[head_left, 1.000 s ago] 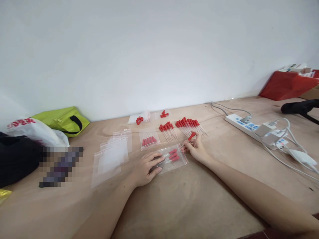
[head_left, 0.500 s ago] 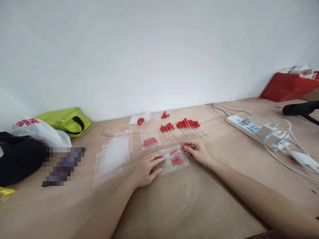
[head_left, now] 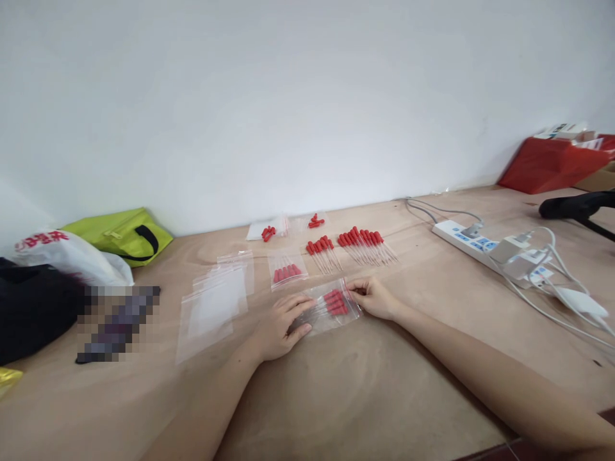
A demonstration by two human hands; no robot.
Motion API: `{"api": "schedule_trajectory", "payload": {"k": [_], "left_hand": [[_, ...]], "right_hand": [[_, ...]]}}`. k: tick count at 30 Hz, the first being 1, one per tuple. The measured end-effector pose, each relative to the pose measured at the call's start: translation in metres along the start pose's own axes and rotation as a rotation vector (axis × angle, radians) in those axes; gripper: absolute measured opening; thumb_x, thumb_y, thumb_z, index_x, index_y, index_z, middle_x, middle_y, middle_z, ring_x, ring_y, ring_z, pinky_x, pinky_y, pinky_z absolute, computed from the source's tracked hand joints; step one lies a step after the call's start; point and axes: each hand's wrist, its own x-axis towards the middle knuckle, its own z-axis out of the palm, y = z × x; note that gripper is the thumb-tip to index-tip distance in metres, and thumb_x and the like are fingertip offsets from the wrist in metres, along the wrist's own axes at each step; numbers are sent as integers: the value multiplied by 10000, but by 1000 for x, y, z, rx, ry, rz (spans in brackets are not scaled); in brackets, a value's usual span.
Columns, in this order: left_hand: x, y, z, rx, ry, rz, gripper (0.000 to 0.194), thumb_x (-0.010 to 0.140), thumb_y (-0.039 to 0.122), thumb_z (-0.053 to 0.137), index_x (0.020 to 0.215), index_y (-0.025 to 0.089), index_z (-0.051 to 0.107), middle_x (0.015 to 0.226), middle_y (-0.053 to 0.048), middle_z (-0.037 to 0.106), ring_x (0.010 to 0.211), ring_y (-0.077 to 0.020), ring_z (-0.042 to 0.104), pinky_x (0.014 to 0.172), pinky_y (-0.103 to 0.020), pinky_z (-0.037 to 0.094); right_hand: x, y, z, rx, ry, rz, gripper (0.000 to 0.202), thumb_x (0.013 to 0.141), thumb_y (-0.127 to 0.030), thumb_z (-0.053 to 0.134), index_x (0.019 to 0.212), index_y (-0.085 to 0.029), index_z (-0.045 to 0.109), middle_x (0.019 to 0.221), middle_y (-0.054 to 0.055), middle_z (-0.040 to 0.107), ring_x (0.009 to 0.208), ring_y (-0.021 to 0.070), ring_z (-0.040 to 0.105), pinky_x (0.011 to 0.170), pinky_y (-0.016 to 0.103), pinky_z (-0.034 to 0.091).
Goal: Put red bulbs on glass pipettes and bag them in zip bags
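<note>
A clear zip bag (head_left: 318,328) lies on the table between my hands, holding several droppers (head_left: 336,302) whose red rubber bulbs sit side by side near its red-lined mouth. My left hand (head_left: 282,325) rests on the bag's left end, fingers stretched over the dropper tips, thumb apart. At the mouth, on the right, my right hand (head_left: 375,297) has thumb and fingers pinched at the bag's edge. Just behind lies another zip bag (head_left: 287,264) with droppers in it. Farther back are two groups of loose droppers, a smaller group (head_left: 323,250) and a larger group (head_left: 365,243).
Flat zip bags (head_left: 216,307) overlap left of my left hand. Red rubber bulbs (head_left: 269,233) lie near the wall. A power strip (head_left: 461,238) with chargers and cables occupies the right side. A yellow-green bag (head_left: 120,234), white plastic bag (head_left: 77,256) and black item (head_left: 38,307) stand left.
The dropper my right hand was sliding into the bag now lies inside beside the others. My right fingers have moved to the bag's edge; the left hand has stayed in place.
</note>
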Motion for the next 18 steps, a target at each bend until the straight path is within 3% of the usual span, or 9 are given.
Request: {"api": "schedule_trajectory", "payload": {"k": [2,4,6,8,12,14,18], "left_hand": [[0,-1,0,4,-2,16,397,852,283,432,1248,253,421,1260,-54,458,1170,-211,400,979,-411,334],[0,-1,0,9,1,36,377,853,271,429,1229,276,450,1260,-47,457,1172,-216,398,977,-419,333],[1,-1,0,13,1,51,353,853,264,430,1200,301,485,1254,-38,460,1168,-220,402,970,-426,337],[1,0,0,14,3,59,332,854,259,433,1169,323,515,1247,-30,465,1162,-219,406,965,-424,342],[1,2,-1,18,3,53,321,853,245,436,1143,335,538,1238,-26,471,1164,-217,403,964,-423,340],[1,2,0,26,-8,49,328,852,245,435,1156,327,528,1246,-31,466,1172,-224,395,965,-432,336],[1,1,0,35,-30,46,361,854,260,426,1210,294,475,1281,-42,440,1193,-231,370,972,-442,326]], "right_hand": [[-2,-4,-1,29,-48,-10,302,745,-426,516,846,-180,659,765,27,667,721,154,607,700,313,478],[-4,-6,-4,31,-63,34,325,747,-424,510,919,-179,639,716,16,655,592,119,581,586,266,475],[-2,-7,-9,-20,-18,111,327,733,-398,531,940,-162,620,636,2,627,444,80,496,452,215,417],[6,-8,-15,-141,106,139,270,722,-343,550,889,-141,615,612,4,612,417,71,461,418,201,380],[35,-11,-23,-524,388,84,102,717,-194,534,771,-144,604,722,33,643,594,109,559,590,227,435],[54,-12,-23,-670,430,118,114,710,-137,521,790,-145,602,796,51,654,702,134,589,686,243,439],[86,-12,-19,-714,473,191,193,694,-98,522,874,-111,589,866,129,645,875,217,589,771,298,427]]}}
